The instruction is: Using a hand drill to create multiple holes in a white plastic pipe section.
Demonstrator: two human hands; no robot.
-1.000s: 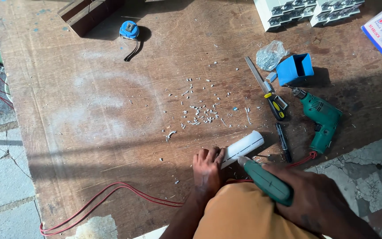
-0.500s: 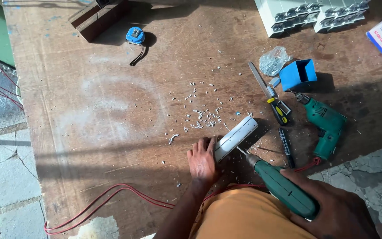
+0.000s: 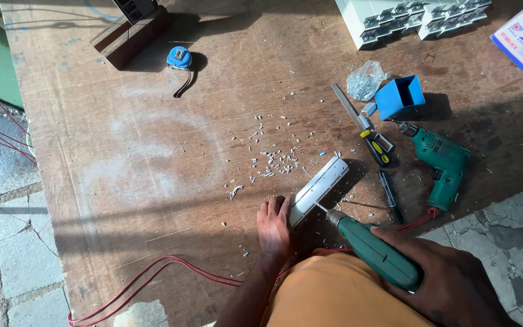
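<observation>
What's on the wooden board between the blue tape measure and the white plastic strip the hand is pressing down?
In the head view, only bare brown wooden board and scattered small white shavings lie between the round blue tape measure and the long white plastic strip.

Left of the white plastic channel piece (image 3: 321,189), bare brown plywood tabletop (image 3: 152,151) lies open. Rightward, a yellow-handled utility knife (image 3: 364,128), black marker (image 3: 390,196) and green corded drill (image 3: 440,163) crowd the way.

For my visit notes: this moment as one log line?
left hand: steadies white strip | right hand: green drill, bit on strip | second drill idle
</observation>
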